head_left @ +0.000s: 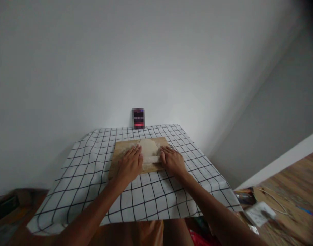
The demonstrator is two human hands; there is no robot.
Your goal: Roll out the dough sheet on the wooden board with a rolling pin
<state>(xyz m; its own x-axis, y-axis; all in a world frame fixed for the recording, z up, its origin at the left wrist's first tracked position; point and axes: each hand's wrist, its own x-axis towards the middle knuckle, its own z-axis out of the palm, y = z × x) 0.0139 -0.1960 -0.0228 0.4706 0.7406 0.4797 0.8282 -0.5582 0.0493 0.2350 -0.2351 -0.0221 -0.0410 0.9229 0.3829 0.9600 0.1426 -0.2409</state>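
A pale rolling pin [151,159] lies crosswise on a wooden board [117,155], against the near part of a flattened sheet of white dough [148,147]. My left hand [132,160] is closed over the pin's left end, fingers together and pointing forward. Over the right end, my right hand [173,160] is closed in the same way. Both palms hide the ends of the pin. Flour is smeared over the board around the dough.
A white cloth with a black grid [151,201] covers the table. At its back edge a small dark upright object [138,119], blurred out, leans by the white wall. Boxes stand low at left; a white box [260,213] and cables lie on the floor at right.
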